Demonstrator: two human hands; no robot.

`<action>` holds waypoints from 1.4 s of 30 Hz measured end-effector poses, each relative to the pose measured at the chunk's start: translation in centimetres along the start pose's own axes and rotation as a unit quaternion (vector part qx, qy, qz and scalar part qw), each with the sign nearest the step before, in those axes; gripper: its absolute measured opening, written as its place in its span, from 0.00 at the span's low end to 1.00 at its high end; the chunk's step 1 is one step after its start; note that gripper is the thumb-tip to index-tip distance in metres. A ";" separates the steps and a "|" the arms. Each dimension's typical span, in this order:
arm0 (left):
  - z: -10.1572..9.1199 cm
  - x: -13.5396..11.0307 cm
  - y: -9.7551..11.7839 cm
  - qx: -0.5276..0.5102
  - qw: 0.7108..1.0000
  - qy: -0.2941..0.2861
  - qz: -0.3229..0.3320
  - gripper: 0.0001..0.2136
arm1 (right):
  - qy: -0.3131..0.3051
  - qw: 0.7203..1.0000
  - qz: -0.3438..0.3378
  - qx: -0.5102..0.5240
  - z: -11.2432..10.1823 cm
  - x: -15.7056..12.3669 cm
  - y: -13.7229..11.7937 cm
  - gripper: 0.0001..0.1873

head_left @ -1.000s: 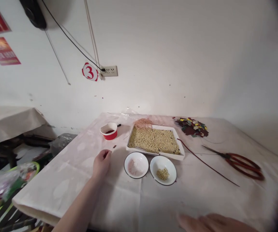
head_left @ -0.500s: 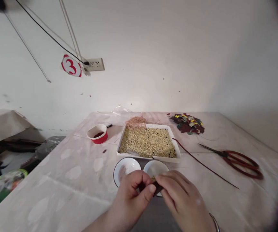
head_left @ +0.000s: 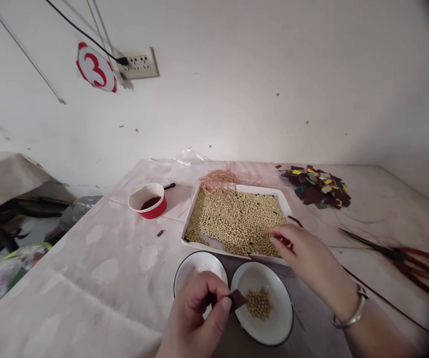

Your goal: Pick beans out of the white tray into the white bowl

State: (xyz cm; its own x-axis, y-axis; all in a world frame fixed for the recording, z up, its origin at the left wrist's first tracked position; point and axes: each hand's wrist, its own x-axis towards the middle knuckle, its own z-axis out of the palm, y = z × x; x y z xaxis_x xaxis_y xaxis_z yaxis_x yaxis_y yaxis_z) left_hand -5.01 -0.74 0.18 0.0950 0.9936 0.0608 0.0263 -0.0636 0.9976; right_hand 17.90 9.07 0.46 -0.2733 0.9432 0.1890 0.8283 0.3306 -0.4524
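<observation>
pale tablecloth (head_left: 83, 293), flat dark-brown scrap (head_left: 238, 300)

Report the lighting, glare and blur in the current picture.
Head view: wall brightest low in the middle, shadowed at right; glints on the clear plastic; blurred black at both right-hand corners; scissors softer than the beans in the tray.

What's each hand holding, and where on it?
Left hand: small, flat, dark maroon angular piece, material unclear, pinched at its left end between thumb and forefinger. Right hand: can't tell.
</observation>
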 end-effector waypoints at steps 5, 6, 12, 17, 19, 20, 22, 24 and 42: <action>-0.3 0.2 -0.7 0.047 0.995 0.065 0.057 0.11 | -0.083 0.996 0.013 -0.026 1.8 2.4 1.0 0.08; -0.3 0.2 -0.7 0.052 0.995 0.071 0.050 0.11 | -0.095 0.995 0.015 -0.032 2.2 2.7 1.0 0.07; -0.1 0.1 -0.5 0.014 0.995 0.101 0.004 0.10 | -0.154 0.986 0.024 -0.064 3.7 3.0 1.2 0.05; 0.2 0.2 -0.4 0.001 0.994 0.111 -0.008 0.10 | -0.175 0.982 0.014 -0.072 3.9 3.1 1.5 0.07; 0.3 0.3 -0.4 0.003 0.994 0.113 -0.011 0.10 | -0.181 0.981 0.010 -0.067 3.8 3.1 1.6 0.07; 0.3 0.3 -0.5 0.005 0.993 0.115 -0.013 0.10 | -0.184 0.981 0.009 -0.066 3.8 3.2 1.7 0.08; 0.4 0.3 -0.5 0.013 0.993 0.117 -0.014 0.10 | -0.188 0.980 0.008 -0.066 3.6 3.2 1.8 0.08; 0.5 0.3 -0.5 0.024 0.993 0.117 -0.011 0.10 | -0.192 0.979 0.010 -0.068 3.6 3.2 1.9 0.09; 0.6 0.2 -1.1 0.028 0.994 0.102 -0.010 0.12 | -0.234 0.970 0.006 -0.066 3.8 3.0 2.2 0.09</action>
State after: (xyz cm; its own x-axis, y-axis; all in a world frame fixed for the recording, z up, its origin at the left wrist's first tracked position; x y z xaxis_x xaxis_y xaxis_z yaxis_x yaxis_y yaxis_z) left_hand -4.44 -0.51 -0.88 -0.1087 0.9927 0.0525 0.0827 -0.0436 0.9956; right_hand 17.04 12.76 -3.29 -0.4302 0.8687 -0.2454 0.8794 0.3420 -0.3311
